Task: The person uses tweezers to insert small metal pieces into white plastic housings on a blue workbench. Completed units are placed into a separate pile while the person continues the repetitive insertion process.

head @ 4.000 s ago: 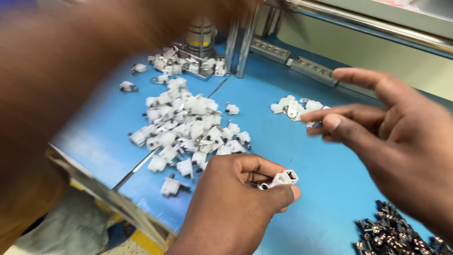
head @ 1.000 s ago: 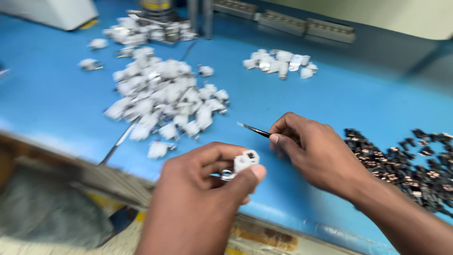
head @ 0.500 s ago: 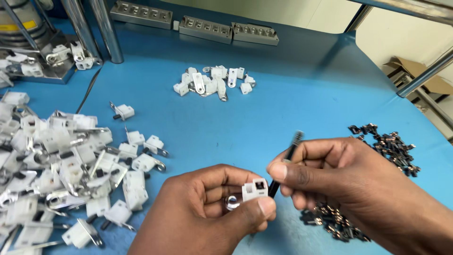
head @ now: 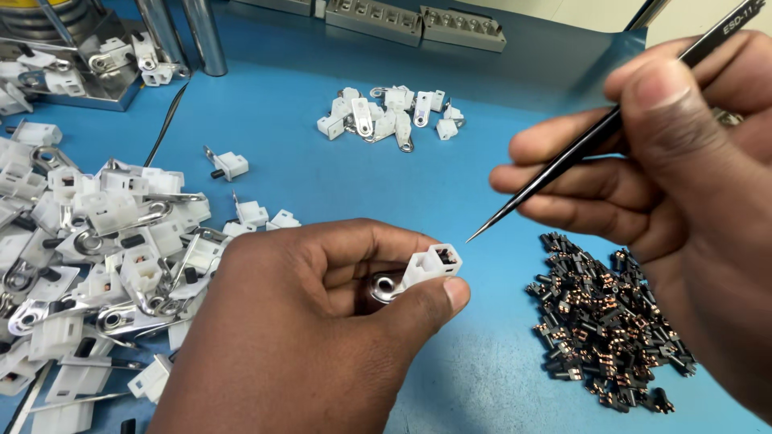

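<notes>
Left hand (head: 322, 337) pinches a white connector (head: 430, 267), opening facing up-right; right hand (head: 675, 185) grips black tweezers (head: 595, 137) tightly, tip slanting down-left.

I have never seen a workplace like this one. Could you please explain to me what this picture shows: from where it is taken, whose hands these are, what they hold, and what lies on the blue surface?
The picture comes from a camera worn on a person's head, looking down at that person's own two bare hands; there is no robot. The left hand pinches a small white plastic housing with a metal tab, its open end facing the right hand. The right hand holds thin black tweezers, tip pointing towards the housing but not touching it. On the blue table lie a large heap of white housings at the left, a smaller group farther back, and a pile of tiny black and copper parts at the right. Metal posts stand behind.
</notes>
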